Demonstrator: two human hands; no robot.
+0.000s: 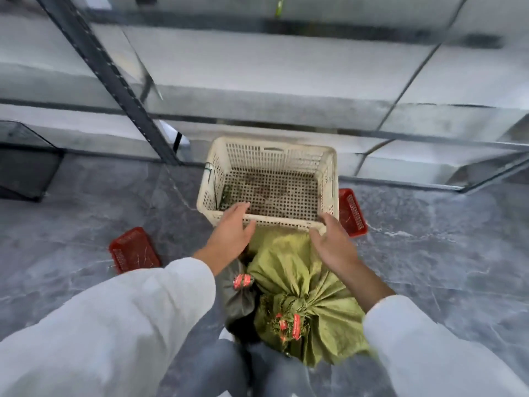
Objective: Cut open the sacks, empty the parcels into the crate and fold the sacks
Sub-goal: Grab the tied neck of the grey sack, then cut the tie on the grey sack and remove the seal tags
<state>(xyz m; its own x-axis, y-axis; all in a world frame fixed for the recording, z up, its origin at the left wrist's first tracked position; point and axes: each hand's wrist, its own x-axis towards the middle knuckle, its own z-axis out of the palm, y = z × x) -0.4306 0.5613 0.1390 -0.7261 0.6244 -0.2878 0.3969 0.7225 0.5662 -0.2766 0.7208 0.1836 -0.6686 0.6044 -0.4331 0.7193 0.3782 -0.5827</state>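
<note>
A cream perforated plastic crate [217,167] stands on the grey floor with only some dirt on its bottom. Just in front of it lies a green woven sack [289,270], tied shut at its neck with red-printed tape. A darker grey sack [239,299], also taped at the neck, lies against the green sack's left side. My left hand [232,227] has its fingers straight and reaches over the crate's near rim at the left. My right hand [333,242] hovers with relaxed fingers at the near rim's right end, above the green sack. Neither hand holds anything.
Two small red plastic baskets sit on the floor, one [133,250] left of the sacks, one [353,212] behind the crate's right corner. Metal shelving with a dark upright post [120,90] runs behind the crate. A dark box [25,173] stands at far left.
</note>
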